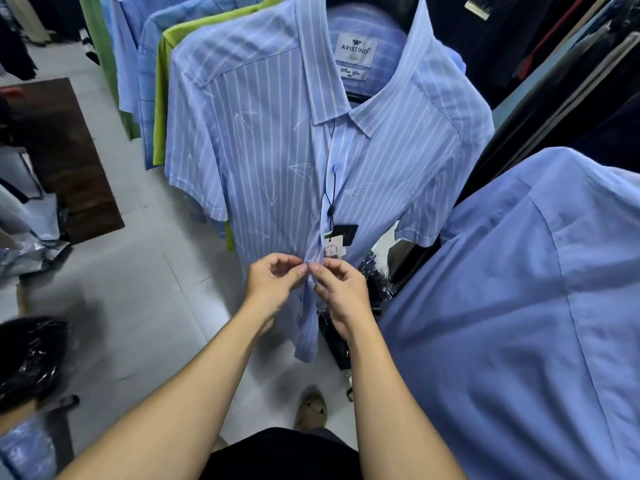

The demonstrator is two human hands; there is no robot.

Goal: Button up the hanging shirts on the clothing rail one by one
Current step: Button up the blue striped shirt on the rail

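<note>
Head view: a pale blue striped shirt [270,161] hung facing the camera in the middle of the frame, its collar spread open around a sewn brand label [356,50]. One button [335,167] sat fastened partway down the front, and a thin black cord ran from it to a dark hang tag [347,233] and a white price tag [333,245] lying against the cloth.

Just under those tags the two hands met at the shirt's front edge. The left hand [273,285] had its fingers curled and its thumb and forefinger pinched on the edge from the left. The right hand [341,289] pinched the same edge from the right, so each grip was closed on the shirt's fabric with the fingertips almost touching. Whether a button lay between the fingertips could not be told. Below the hands the front hung down in a narrow strip with a few small buttons showing along it.

A plain blue shirt [519,306] filled the right side, close to the camera. Behind the striped shirt, to the left, hung a lime green shirt [161,98] and more blue ones. The floor [138,271] was pale tile, with a dark brown board [59,150] lying at the left, a black plastic bag [31,355] lower left, and dark plastic-wrapped packs [375,275] beside the right hand. A tan shoe [313,408] showed between the forearms.
</note>
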